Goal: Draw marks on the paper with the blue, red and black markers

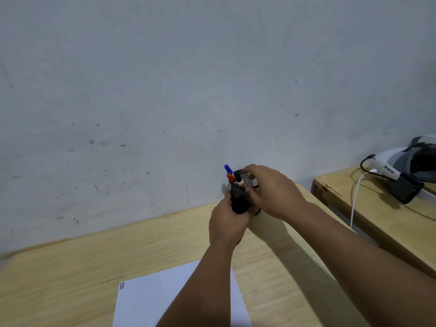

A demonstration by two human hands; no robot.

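A black mesh pen holder [240, 199] stands near the back edge of the wooden table [94, 263], against the wall. The blue marker [227, 168], red marker [231, 178] and black marker [239, 180] stick up out of it, caps up. My left hand [226, 223] wraps around the holder's lower body. My right hand [271, 190] grips the holder's rim and right side, fingers beside the black marker. A white sheet of paper [151, 300] lies near the front edge, with short red and dark lines [121, 285] at its top left corner; my left forearm crosses over it.
A second wooden table [377, 208] stands to the right across a narrow gap. On it lies a white and black headset [408, 168] with a black cable and a white cable [355, 199] hanging over the edge. A grey marked wall rises behind.
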